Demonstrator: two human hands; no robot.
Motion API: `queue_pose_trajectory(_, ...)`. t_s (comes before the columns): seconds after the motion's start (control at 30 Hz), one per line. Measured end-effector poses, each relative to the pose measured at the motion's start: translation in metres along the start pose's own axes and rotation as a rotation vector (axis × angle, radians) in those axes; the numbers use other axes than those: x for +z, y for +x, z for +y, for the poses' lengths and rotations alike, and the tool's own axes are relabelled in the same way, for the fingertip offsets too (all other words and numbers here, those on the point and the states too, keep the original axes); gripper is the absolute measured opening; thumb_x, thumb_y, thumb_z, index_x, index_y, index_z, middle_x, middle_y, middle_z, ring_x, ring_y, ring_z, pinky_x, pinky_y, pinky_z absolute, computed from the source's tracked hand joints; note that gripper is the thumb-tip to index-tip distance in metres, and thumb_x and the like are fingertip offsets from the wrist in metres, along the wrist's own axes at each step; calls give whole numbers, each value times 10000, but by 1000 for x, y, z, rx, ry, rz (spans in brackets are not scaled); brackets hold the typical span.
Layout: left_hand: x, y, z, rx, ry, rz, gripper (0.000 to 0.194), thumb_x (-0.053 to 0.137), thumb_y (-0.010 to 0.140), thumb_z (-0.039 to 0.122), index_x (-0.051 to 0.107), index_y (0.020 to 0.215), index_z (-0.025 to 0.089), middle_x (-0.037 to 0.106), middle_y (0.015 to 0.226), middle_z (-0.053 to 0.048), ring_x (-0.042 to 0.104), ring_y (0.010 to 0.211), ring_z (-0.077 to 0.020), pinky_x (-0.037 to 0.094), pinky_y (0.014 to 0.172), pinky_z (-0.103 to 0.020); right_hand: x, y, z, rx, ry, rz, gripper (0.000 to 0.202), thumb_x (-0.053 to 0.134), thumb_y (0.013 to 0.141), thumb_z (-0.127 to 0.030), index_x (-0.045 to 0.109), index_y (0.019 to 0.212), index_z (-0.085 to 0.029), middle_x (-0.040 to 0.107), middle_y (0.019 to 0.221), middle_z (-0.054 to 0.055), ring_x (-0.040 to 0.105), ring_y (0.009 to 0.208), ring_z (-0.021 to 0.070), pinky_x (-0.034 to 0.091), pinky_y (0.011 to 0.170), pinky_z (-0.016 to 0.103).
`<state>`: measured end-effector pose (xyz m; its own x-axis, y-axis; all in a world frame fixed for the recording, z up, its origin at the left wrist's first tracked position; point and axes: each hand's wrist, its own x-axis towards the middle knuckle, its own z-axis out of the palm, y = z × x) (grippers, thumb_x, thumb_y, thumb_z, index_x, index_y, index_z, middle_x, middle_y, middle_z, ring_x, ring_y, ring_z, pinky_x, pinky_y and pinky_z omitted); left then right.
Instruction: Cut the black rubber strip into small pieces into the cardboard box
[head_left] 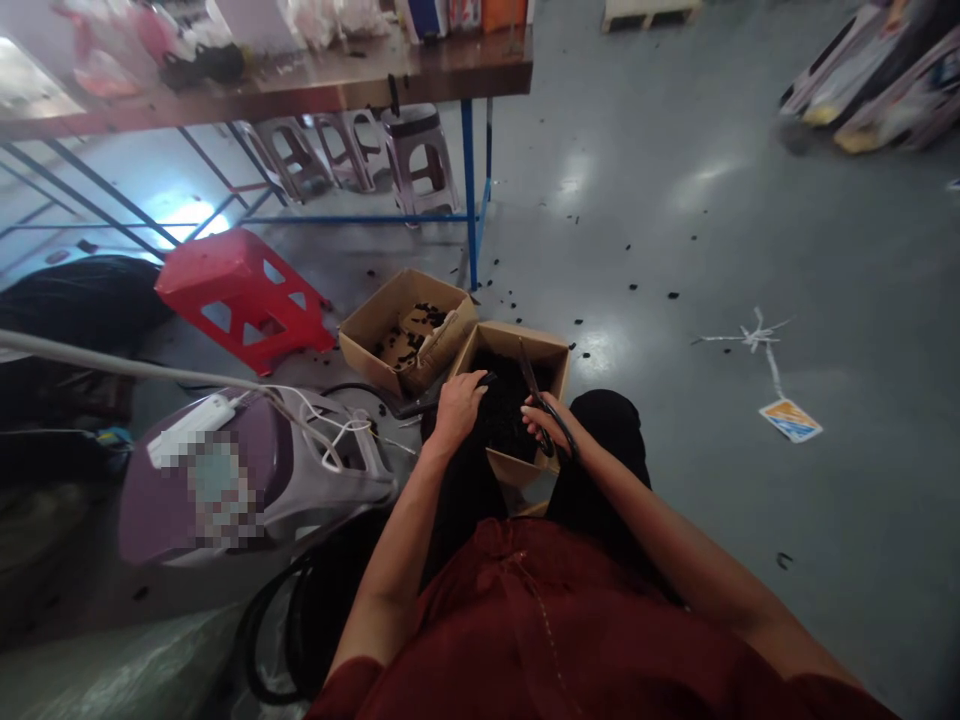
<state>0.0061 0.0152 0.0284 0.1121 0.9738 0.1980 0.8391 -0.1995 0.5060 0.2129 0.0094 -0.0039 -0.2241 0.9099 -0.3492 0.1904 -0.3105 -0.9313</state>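
My right hand (541, 416) grips a pair of scissors (529, 370), its dark handles around my fingers and the blades pointing up and away from me. Between the closed fingertips of my left hand (459, 404) is a small black piece (487, 379), too small to name. Both hands are over an open cardboard box (556, 352) between my knees, filled with a mass of black pieces (504, 395). The scissor blades are to the right of the black piece, apart from it.
A second cardboard box (367, 355) with scattered black bits stands beyond my left hand. Nearby are a tipped red stool (225, 270) and a purple-topped stool (165, 500) bearing a white power strip (191, 430). A blue-legged table (375, 75) stands ahead. Black scraps dot the floor.
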Motion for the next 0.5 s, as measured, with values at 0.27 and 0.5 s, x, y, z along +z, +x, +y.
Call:
queue_pose_trajectory(0.27,15,25,7,-72,-181,-61,612,586,880,215,353,1445,193,688,1127,-48,596,1078,-198,434,968,-333,8,46,-31,-166,32,78,598,690,661,-571,431,1068,-218,566,857,1,581,662,135,481,542,252)
queue_pose_trajectory(0.5,19,50,-13,-44,-142,-165,669,568,888,251,265,1481,189,672,1179,-58,595,1110,-209,449,979,-348,23,89,-33,-184,32,141,589,692,646,-579,456,1049,-221,521,814,-23,512,569,102,464,520,258)
